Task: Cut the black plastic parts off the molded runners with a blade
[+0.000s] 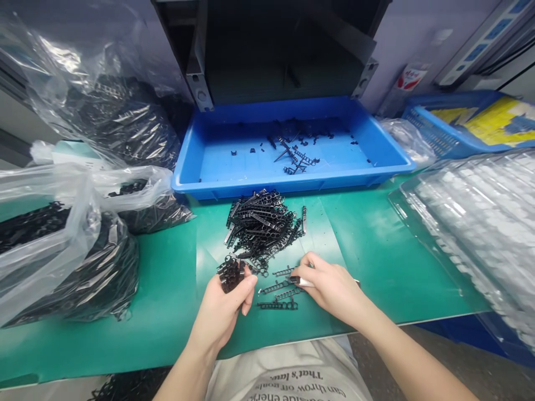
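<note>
The shirt (240, 370) is off-white, with dark lettering (301, 384) printed across its front, partly legible as "That's law" and "can throw off goals". Forward of the shirt, left hand (228, 301) and right hand (330, 282) are bare; bare forearms (397, 337) flank it.

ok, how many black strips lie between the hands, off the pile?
4 visible, left of the right hand: farthest strip, second strip, third strip, nearest strip. The hand may hide more.
</note>
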